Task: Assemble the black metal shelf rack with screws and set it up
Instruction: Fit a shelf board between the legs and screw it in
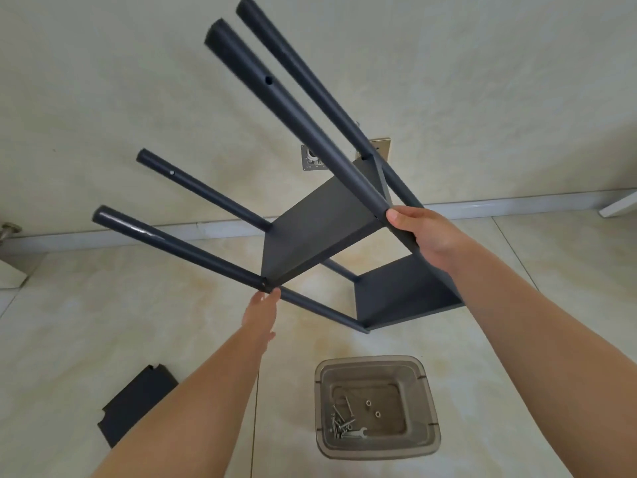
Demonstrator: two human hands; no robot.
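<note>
**Half-built rack held tilted off the floor**

The person holds the black metal shelf rack [320, 222] up in the air, tipped over so its four round posts point up and away towards the wall. Two flat shelf panels are already fixed between the posts; the upper stretches of the posts are bare, with small screw holes showing. The right hand [418, 236] is wrapped around one post just beside the upper panel's corner. The left hand [263, 312] reaches up to the near post at the panel's other corner, fingers fairly straight and touching it from below; whether they curl round it I cannot tell.

I'd judge this a turning or checking step partway through. A loose black flat metal panel [138, 403] lies on the tiled floor [534, 391], so next likely comes setting the rack down steady and fitting that panel, using the screws [339, 426] in the clear plastic tub [429, 401].

The loose panel is partly hidden by the left forearm, and the fixings at the joints are too small to make out.
</note>
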